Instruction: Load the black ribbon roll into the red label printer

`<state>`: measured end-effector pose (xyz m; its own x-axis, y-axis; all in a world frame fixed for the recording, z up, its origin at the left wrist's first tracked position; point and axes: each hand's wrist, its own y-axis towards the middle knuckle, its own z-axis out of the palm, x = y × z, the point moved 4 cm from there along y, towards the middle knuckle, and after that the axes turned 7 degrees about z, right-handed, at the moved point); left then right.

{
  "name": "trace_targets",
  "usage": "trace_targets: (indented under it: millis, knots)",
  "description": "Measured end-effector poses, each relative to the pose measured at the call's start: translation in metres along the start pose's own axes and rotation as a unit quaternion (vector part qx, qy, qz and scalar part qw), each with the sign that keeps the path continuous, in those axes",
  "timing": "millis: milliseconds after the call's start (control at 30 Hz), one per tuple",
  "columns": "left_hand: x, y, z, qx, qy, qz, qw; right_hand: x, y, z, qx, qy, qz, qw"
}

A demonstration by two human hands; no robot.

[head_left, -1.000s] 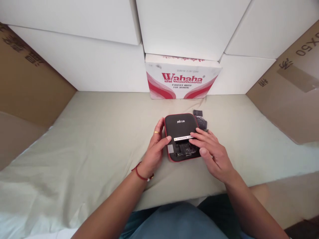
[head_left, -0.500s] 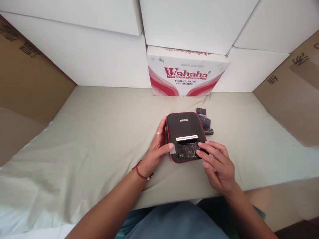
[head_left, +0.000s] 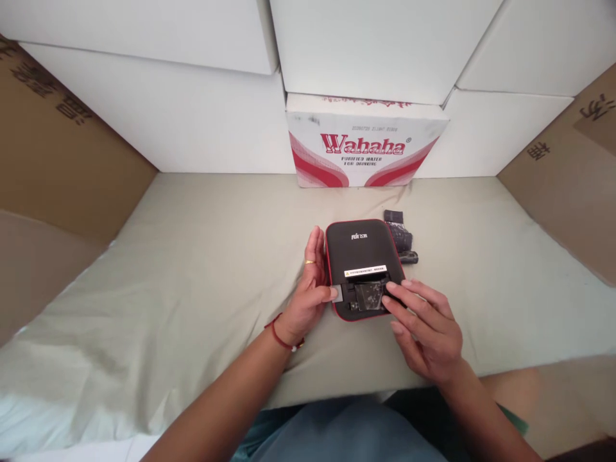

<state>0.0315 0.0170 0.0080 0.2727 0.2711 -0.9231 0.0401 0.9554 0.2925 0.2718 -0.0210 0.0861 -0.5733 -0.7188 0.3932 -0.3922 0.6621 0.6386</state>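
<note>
A black device with a red rim (head_left: 363,253) lies flat on the cloth-covered table (head_left: 202,269). It has a white warning label and an open slot near its front edge. My left hand (head_left: 308,298) grips the device's left side, with the thumb pressed on its front corner and a ring on one finger. My right hand (head_left: 426,330) has its fingers stretched out, with the fingertips touching a small dark part in the slot. Small black packets (head_left: 402,237) lie just right of the device.
A white and red Wahaha water carton (head_left: 366,144) stands at the back. Plain white boxes (head_left: 183,115) are stacked behind and above it. Brown cardboard walls (head_left: 58,154) close in both sides. My lap shows below the table's front edge.
My right hand has slid from the label down toward me to the slot at the device's front. My left hand has kept its hold on the left side.
</note>
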Motion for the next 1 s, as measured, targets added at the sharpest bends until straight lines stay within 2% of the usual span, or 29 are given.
trace_targets:
  millis: [233,333,433,500,567,633,700,767,900,1000]
  knots:
    - [0.007,0.0,0.003,0.0,0.011,0.013,1.0,0.004,0.016,-0.009,0.042,0.015,-0.03,0.999]
    - [0.011,0.001,0.003,0.005,0.003,0.024,1.0,0.006,0.032,-0.016,0.063,0.019,-0.031,0.997]
    - [0.014,0.002,0.003,0.009,-0.016,0.028,0.999,-0.001,0.062,-0.021,0.088,0.019,0.03,0.995]
    - [0.015,0.003,0.004,0.009,-0.033,0.027,0.999,-0.013,0.084,-0.017,0.13,-0.006,0.085,0.988]
    - [0.015,0.004,0.003,0.008,-0.036,0.024,0.999,-0.025,0.103,-0.004,0.21,-0.045,0.107,0.971]
    - [0.015,0.005,0.003,0.007,-0.03,0.021,0.999,-0.035,0.117,0.014,0.279,-0.098,0.099,0.95]
    - [0.015,0.005,0.003,0.006,-0.035,0.014,0.999,-0.038,0.127,0.031,0.31,-0.171,0.089,0.931]
    - [0.014,0.005,0.004,0.004,-0.061,-0.001,0.998,-0.032,0.135,0.044,0.339,-0.246,0.096,0.903]
    - [0.01,0.003,0.008,-0.015,-0.129,-0.046,0.99,-0.009,0.147,0.055,0.445,-0.334,0.147,0.818]
    - [0.008,0.002,0.009,-0.022,-0.157,-0.048,0.986,0.0,0.153,0.055,0.482,-0.344,0.178,0.786]
